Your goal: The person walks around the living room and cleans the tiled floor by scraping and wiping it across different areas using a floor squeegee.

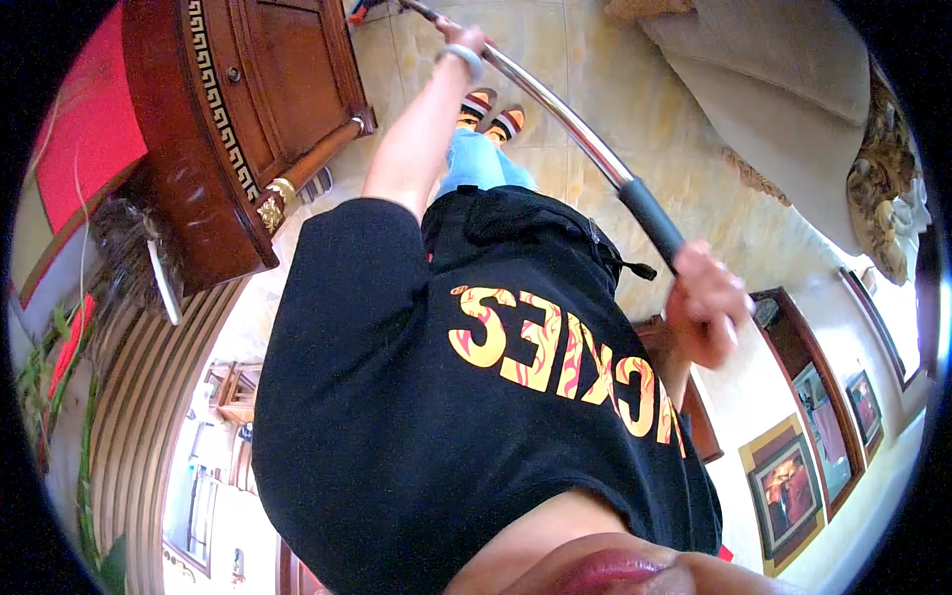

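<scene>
A long metal pole [560, 111] slants from the top of the view down toward the right. My left hand [462, 40], with a pale bracelet at its wrist, is closed around the upper part of the pole. At the other end, my right hand [708, 305] is wrapped round the pole just past its dark grip sleeve [651, 220]; this hand is slightly blurred. Something small, blue and red, shows at the pole's far end, mostly cut off by the frame, so I cannot tell what kind of tool head it is.
At upper left stands a carved wooden cabinet [273, 79], with a red cover [94, 129] beside it. My striped shoes [504, 123] are on the tiled floor [595, 40]. A grey sofa [773, 79] is at upper right. A framed picture [786, 491] hangs on the right wall.
</scene>
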`<state>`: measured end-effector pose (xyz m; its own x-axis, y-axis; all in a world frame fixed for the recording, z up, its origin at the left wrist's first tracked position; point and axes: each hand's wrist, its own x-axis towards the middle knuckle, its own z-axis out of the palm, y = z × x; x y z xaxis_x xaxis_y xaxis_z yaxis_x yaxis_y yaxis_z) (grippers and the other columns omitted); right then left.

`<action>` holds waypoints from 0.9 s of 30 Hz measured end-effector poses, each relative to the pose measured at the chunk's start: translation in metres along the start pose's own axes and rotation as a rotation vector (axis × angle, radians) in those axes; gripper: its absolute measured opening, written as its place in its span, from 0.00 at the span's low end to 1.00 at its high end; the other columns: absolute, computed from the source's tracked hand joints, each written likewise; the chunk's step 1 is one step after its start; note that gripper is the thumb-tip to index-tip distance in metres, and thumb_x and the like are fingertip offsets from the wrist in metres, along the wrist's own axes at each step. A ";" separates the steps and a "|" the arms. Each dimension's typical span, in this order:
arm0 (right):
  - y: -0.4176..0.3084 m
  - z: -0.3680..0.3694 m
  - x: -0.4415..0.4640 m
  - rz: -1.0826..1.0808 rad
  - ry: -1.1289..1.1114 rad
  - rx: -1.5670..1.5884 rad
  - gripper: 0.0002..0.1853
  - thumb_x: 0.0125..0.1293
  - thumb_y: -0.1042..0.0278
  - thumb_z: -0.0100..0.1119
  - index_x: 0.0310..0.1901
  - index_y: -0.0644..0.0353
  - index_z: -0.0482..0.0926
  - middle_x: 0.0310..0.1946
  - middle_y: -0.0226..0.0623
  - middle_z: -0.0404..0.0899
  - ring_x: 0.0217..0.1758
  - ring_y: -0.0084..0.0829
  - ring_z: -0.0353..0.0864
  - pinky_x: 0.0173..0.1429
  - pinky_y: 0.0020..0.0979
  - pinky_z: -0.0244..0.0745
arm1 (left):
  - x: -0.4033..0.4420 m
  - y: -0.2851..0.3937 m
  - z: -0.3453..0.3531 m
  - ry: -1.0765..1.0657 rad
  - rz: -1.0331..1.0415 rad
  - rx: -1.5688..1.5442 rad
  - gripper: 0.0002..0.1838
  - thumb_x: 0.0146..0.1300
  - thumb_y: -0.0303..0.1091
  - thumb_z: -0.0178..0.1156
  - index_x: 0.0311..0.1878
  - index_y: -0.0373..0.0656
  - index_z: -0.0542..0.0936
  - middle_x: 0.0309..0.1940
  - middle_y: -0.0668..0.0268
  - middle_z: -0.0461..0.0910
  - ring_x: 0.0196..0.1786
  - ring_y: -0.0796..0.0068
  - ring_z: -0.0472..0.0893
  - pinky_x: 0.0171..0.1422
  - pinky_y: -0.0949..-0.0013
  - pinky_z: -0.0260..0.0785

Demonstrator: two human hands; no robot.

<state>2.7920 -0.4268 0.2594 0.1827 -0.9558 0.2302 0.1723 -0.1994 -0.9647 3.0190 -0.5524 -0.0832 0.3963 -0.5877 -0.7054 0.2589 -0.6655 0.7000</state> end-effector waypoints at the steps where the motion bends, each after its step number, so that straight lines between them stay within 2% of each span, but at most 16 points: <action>1: 0.013 0.011 -0.002 0.031 0.001 -0.030 0.08 0.47 0.69 0.42 0.18 0.62 0.68 0.12 0.36 0.67 0.15 0.27 0.63 0.36 0.37 0.62 | 0.006 0.008 -0.008 -0.015 -0.036 0.000 0.30 0.48 0.16 0.44 0.52 0.43 0.44 0.27 0.54 0.68 0.19 0.66 0.72 0.18 0.65 0.68; 2: 0.033 0.019 0.002 0.060 0.003 -0.062 0.08 0.47 0.69 0.41 0.19 0.63 0.68 0.12 0.38 0.67 0.16 0.28 0.64 0.39 0.39 0.63 | 0.022 0.016 -0.011 -0.031 -0.071 -0.001 0.29 0.48 0.16 0.44 0.52 0.41 0.44 0.27 0.55 0.68 0.19 0.67 0.72 0.19 0.67 0.68; 3: 0.041 0.023 -0.002 0.053 0.039 -0.047 0.08 0.49 0.69 0.39 0.20 0.63 0.67 0.12 0.36 0.65 0.16 0.28 0.63 0.38 0.39 0.61 | 0.037 0.008 -0.009 -0.036 -0.099 0.079 0.31 0.48 0.17 0.44 0.53 0.45 0.44 0.27 0.56 0.68 0.19 0.67 0.72 0.19 0.66 0.68; 7: 0.027 0.015 -0.006 0.106 0.167 -0.004 0.09 0.50 0.67 0.37 0.20 0.62 0.66 0.10 0.33 0.61 0.14 0.25 0.59 0.35 0.37 0.57 | 0.007 -0.030 -0.009 -0.121 -0.174 0.004 0.32 0.48 0.17 0.44 0.54 0.48 0.43 0.27 0.56 0.67 0.20 0.67 0.72 0.19 0.64 0.68; 10: 0.011 -0.001 -0.015 0.140 0.092 -0.032 0.09 0.51 0.67 0.36 0.22 0.60 0.66 0.08 0.28 0.56 0.14 0.23 0.57 0.38 0.35 0.54 | -0.009 -0.035 0.004 -0.181 -0.174 -0.072 0.33 0.48 0.17 0.44 0.55 0.50 0.42 0.27 0.56 0.67 0.21 0.67 0.72 0.20 0.63 0.68; 11: 0.004 -0.003 -0.020 0.137 0.096 -0.024 0.08 0.50 0.68 0.36 0.20 0.60 0.65 0.08 0.28 0.57 0.13 0.23 0.56 0.36 0.35 0.54 | -0.019 -0.044 0.004 -0.152 -0.219 -0.189 0.35 0.47 0.17 0.45 0.56 0.54 0.42 0.28 0.56 0.66 0.23 0.67 0.71 0.21 0.60 0.68; 14: -0.018 -0.019 -0.035 0.082 -0.019 -0.031 0.07 0.44 0.71 0.39 0.17 0.63 0.66 0.08 0.34 0.61 0.10 0.26 0.59 0.29 0.34 0.58 | -0.065 -0.060 0.001 -0.176 -0.268 -0.225 0.35 0.48 0.18 0.45 0.57 0.52 0.43 0.28 0.56 0.65 0.23 0.68 0.69 0.22 0.61 0.67; 15: -0.026 -0.026 -0.040 0.090 -0.063 -0.040 0.06 0.43 0.72 0.39 0.15 0.62 0.66 0.07 0.34 0.61 0.09 0.25 0.59 0.25 0.32 0.58 | -0.077 -0.076 0.006 -0.120 -0.250 -0.257 0.34 0.48 0.18 0.46 0.57 0.49 0.45 0.28 0.57 0.65 0.23 0.69 0.69 0.21 0.64 0.66; 18: -0.033 -0.062 -0.073 0.103 -0.138 0.002 0.05 0.42 0.73 0.40 0.15 0.62 0.66 0.06 0.33 0.61 0.09 0.25 0.60 0.25 0.31 0.58 | -0.107 -0.126 0.017 -0.091 -0.220 -0.271 0.32 0.48 0.18 0.45 0.57 0.45 0.47 0.28 0.57 0.66 0.23 0.69 0.70 0.21 0.66 0.65; 19: -0.038 -0.074 -0.088 0.104 -0.165 -0.009 0.06 0.44 0.71 0.42 0.15 0.62 0.66 0.06 0.32 0.61 0.09 0.25 0.59 0.24 0.31 0.58 | -0.116 -0.147 0.021 -0.117 -0.176 -0.229 0.29 0.49 0.19 0.45 0.55 0.42 0.49 0.27 0.58 0.67 0.21 0.70 0.70 0.19 0.68 0.65; 22: -0.056 -0.106 -0.136 0.139 -0.131 0.018 0.09 0.48 0.68 0.43 0.15 0.62 0.66 0.06 0.32 0.61 0.09 0.25 0.59 0.24 0.31 0.58 | -0.166 -0.185 0.030 -0.142 -0.262 -0.005 0.21 0.48 0.19 0.45 0.47 0.41 0.56 0.24 0.59 0.67 0.18 0.69 0.70 0.16 0.66 0.63; 25: -0.068 -0.130 -0.160 0.105 -0.118 0.009 0.11 0.50 0.67 0.43 0.15 0.61 0.65 0.06 0.31 0.60 0.08 0.24 0.58 0.22 0.29 0.57 | -0.182 -0.224 0.045 -0.335 -0.298 -0.190 0.18 0.45 0.18 0.47 0.41 0.41 0.58 0.23 0.57 0.67 0.18 0.68 0.70 0.13 0.65 0.60; 27: -0.085 -0.149 -0.173 0.036 -0.134 0.037 0.11 0.51 0.68 0.42 0.14 0.60 0.64 0.06 0.30 0.59 0.07 0.22 0.55 0.20 0.28 0.56 | -0.223 -0.236 0.082 -0.084 -0.299 -0.259 0.13 0.44 0.18 0.46 0.35 0.41 0.60 0.20 0.57 0.67 0.17 0.67 0.69 0.11 0.65 0.58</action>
<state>2.6017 -0.2763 0.2822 0.3166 -0.9244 0.2126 0.1981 -0.1547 -0.9679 2.7978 -0.3022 -0.1002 0.1988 -0.4285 -0.8814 0.5699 -0.6811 0.4596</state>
